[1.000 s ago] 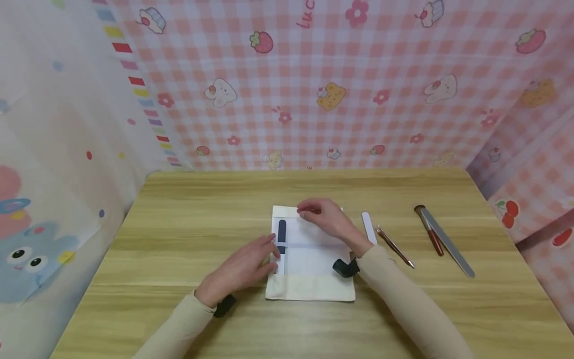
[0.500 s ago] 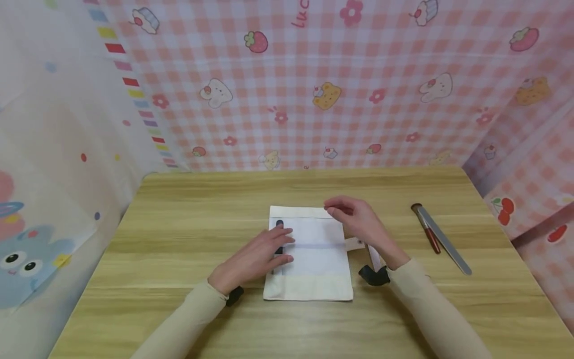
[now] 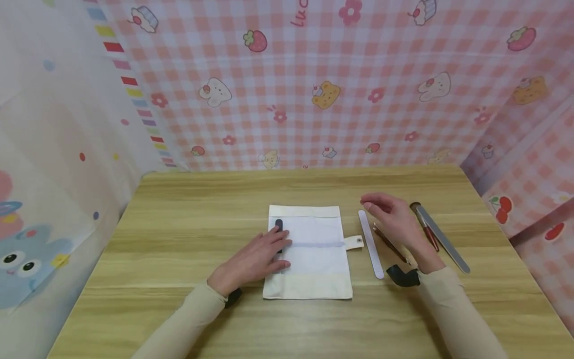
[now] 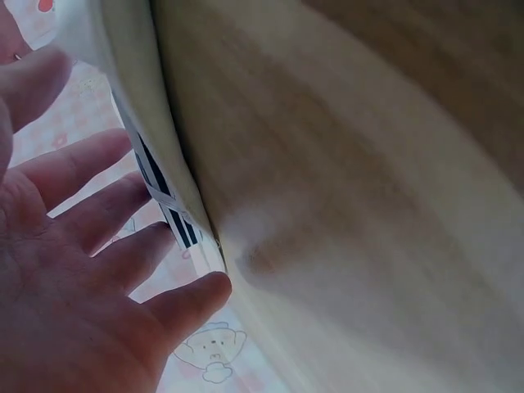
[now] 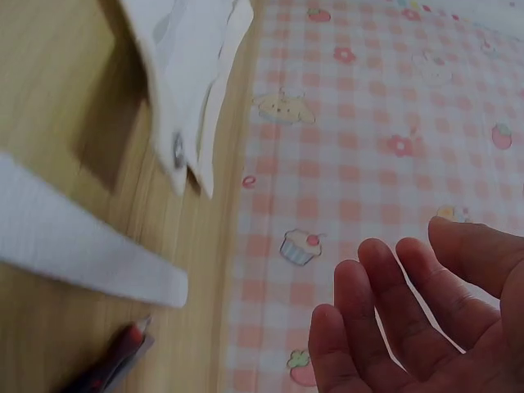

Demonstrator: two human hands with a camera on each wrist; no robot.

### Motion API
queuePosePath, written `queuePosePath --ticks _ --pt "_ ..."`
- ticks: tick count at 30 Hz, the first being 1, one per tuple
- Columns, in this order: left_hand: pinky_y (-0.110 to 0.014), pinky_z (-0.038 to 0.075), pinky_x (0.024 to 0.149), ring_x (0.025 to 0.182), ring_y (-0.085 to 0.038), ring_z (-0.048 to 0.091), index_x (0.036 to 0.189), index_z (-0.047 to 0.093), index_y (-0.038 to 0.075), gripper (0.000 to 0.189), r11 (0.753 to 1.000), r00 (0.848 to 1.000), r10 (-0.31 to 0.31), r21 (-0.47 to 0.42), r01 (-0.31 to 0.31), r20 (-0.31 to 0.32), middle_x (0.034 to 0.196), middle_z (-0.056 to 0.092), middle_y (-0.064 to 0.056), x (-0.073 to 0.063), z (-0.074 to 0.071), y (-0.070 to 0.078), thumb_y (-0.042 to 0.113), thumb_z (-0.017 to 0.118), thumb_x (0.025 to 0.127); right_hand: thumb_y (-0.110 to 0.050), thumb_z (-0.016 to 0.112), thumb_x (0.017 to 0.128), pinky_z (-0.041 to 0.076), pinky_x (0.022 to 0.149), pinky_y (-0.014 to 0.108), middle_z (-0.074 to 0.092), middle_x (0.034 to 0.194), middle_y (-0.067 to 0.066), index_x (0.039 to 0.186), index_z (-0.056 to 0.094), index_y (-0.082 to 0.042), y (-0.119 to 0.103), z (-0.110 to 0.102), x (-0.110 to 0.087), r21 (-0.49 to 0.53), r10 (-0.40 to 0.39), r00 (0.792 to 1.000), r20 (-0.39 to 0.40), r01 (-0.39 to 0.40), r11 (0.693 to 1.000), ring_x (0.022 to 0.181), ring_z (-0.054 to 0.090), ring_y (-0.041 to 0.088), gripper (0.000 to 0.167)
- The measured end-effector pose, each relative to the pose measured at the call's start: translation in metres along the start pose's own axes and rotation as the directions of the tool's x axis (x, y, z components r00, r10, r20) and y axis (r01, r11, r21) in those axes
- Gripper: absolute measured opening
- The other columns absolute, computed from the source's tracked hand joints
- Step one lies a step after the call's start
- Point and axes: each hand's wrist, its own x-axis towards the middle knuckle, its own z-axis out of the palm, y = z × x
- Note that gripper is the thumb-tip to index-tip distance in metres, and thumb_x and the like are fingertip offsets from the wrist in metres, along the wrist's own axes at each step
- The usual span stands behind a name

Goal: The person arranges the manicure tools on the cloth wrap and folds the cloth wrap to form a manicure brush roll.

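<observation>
A cream fabric pouch (image 3: 316, 286) lies unfolded on the table, its snap tab (image 3: 354, 242) pointing right. A flat strip with a dark end (image 3: 279, 223) is tucked under the elastic band (image 3: 318, 245) on its left side. My left hand (image 3: 251, 259) is over that strip with fingers spread, hiding part of it; whether they touch it I cannot tell. In the air to the right of the pouch, my right hand (image 3: 394, 222) holds nothing, its fingers loosely bent. Nearest to it are a slim copper-coloured tool (image 3: 390, 243), partly hidden, and a white nail file (image 3: 370, 244).
Further right, a brush with a red-brown handle (image 3: 429, 234) lies against a long grey nail file (image 3: 444, 239). The wooden table (image 3: 202, 199) ends at a pink checked cloth (image 3: 305, 124) behind, with a pale cloth on the left.
My right hand has moved right, from over the pouch's top edge to above the slim tool, uncovering the tab and the white nail file. My left hand has shifted slightly right over the strip.
</observation>
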Motion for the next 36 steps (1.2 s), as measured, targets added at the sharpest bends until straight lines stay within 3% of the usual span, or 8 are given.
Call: queuePosePath --ticks 5,11,20,28,36 --pt "-0.061 0.032 0.118 0.154 -0.036 0.028 0.147 0.057 0.004 0.058 1.0 1.0 0.019 0.013 -0.019 -0.012 0.16 0.044 -0.015 0.0 0.003 -0.001 0.04 0.066 0.102 -0.031 0.056 0.109 0.051 0.096 0.047 0.068 0.131 0.018 0.134 0.065 -0.001 0.008 -0.005 -0.001 -0.011 0.03 0.999 -0.012 -0.031 0.999 0.117 0.063 0.033 0.04" --pt "-0.06 0.033 0.118 0.153 -0.039 0.029 0.146 0.058 0.003 0.056 0.999 0.999 0.039 0.028 -0.038 -0.024 0.159 0.045 -0.017 0.001 0.005 -0.001 0.039 0.066 0.103 -0.029 0.057 0.108 0.055 0.09 0.038 0.067 0.131 0.018 0.136 0.064 -0.002 0.017 -0.004 -0.001 -0.027 0.087 0.996 -0.002 -0.087 0.996 0.116 0.065 0.034 0.04" --pt "-0.056 0.03 0.121 0.153 -0.038 0.029 0.146 0.057 0.003 0.056 0.999 0.999 0.034 0.012 -0.034 -0.018 0.155 0.05 -0.014 0.0 0.004 -0.001 0.037 0.067 0.102 -0.025 0.059 0.106 0.054 0.097 0.051 0.066 0.132 0.02 0.138 0.062 -0.001 0.037 0.001 0.007 -0.097 0.117 0.992 0.04 -0.113 0.989 0.121 0.063 0.038 0.04" --pt "-0.051 0.028 0.123 0.154 -0.036 0.028 0.146 0.057 0.003 0.057 1.0 1.0 0.017 0.009 -0.017 -0.005 0.152 0.054 -0.011 0.002 0.004 0.0 0.036 0.068 0.102 -0.016 0.068 0.1 0.057 0.09 0.047 0.066 0.125 0.027 0.135 0.059 0.009 0.044 0.01 0.019 -0.117 0.115 0.989 0.091 -0.104 0.988 0.115 0.065 0.042 0.044" --pt "-0.05 0.027 0.124 0.155 -0.035 0.026 0.147 0.057 0.003 0.059 1.0 1.0 0.011 0.011 -0.011 -0.001 0.153 0.053 -0.01 0.002 0.005 -0.001 0.039 0.068 0.101 -0.013 0.076 0.091 0.055 0.088 0.048 0.069 0.114 0.025 0.128 0.063 0.013 0.043 0.02 0.028 -0.231 0.072 0.994 0.087 -0.051 0.972 0.101 0.066 0.035 0.047"
